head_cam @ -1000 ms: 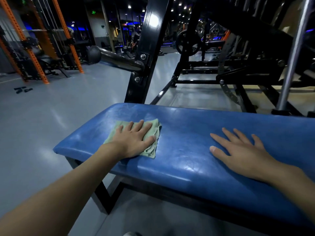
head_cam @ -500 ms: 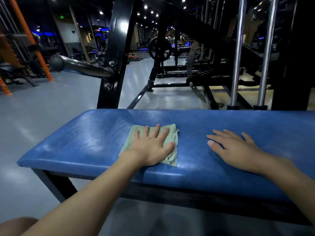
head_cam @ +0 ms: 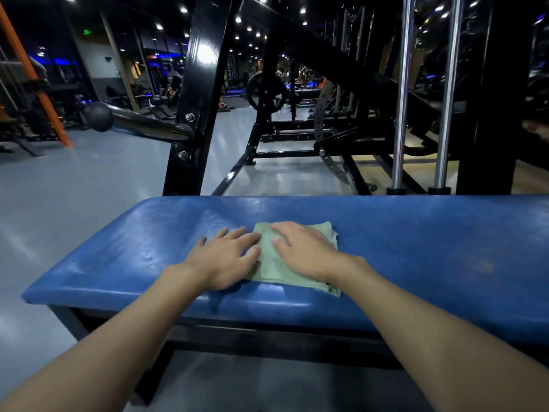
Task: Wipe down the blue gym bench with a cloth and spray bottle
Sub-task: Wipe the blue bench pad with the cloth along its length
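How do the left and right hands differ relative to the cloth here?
The right hand lies flat on top of the cloth; the left hand rests mostly on the bare bench, meeting only the cloth's left edge. The left hand's fingers look spread wider than the right hand's. Both lie palm down with straight fingers, gripping nothing.

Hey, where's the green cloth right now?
In the head view, the green cloth lies near the middle of the blue bench pad, under the flat right hand, with the left hand at its left edge.
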Demonstrator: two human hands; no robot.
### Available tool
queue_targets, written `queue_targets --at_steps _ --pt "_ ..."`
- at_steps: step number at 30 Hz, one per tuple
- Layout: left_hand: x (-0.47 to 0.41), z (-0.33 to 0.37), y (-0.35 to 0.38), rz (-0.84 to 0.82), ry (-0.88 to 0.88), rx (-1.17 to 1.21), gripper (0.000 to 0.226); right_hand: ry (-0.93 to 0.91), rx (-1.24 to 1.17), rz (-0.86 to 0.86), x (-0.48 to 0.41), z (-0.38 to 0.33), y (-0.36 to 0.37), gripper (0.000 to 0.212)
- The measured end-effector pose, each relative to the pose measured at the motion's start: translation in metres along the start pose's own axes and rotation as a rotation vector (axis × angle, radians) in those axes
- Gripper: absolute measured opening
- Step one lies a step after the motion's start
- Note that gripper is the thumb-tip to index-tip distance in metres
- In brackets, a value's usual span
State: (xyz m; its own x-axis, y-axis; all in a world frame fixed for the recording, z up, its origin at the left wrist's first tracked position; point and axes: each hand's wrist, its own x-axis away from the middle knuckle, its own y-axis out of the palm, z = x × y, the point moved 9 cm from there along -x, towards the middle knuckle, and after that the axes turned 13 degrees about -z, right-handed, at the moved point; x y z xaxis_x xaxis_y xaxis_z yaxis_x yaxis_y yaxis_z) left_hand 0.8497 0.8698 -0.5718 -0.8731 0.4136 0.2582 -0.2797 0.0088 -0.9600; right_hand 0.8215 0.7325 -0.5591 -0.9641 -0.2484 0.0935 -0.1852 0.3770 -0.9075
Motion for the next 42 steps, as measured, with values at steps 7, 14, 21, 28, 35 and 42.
queue_targets --at_steps 7,14,21,28,35,42 --pt "0.004 0.014 0.007 -0.009 0.038 0.004 0.054 0.085 0.216 -0.146 0.017 0.034 0.014 0.067" --pt "-0.015 0.082 0.013 -0.024 0.123 -0.028 0.050 0.244 0.194 -0.129 0.074 0.125 -0.017 0.063" --pt "-0.038 0.178 0.009 -0.023 0.308 -0.060 0.050 0.381 0.157 -0.070 0.135 0.203 -0.042 0.063" --pt "-0.052 0.292 0.018 -0.083 0.512 -0.168 0.056 0.569 0.141 -0.008 0.205 0.286 -0.073 0.061" --pt "-0.051 0.390 0.027 -0.099 0.663 -0.230 0.057 0.742 0.108 0.081 0.265 0.361 -0.102 0.058" --pt "-0.045 0.470 0.045 -0.135 0.784 -0.258 0.058 0.931 0.117 0.187 0.337 0.442 -0.129 0.059"
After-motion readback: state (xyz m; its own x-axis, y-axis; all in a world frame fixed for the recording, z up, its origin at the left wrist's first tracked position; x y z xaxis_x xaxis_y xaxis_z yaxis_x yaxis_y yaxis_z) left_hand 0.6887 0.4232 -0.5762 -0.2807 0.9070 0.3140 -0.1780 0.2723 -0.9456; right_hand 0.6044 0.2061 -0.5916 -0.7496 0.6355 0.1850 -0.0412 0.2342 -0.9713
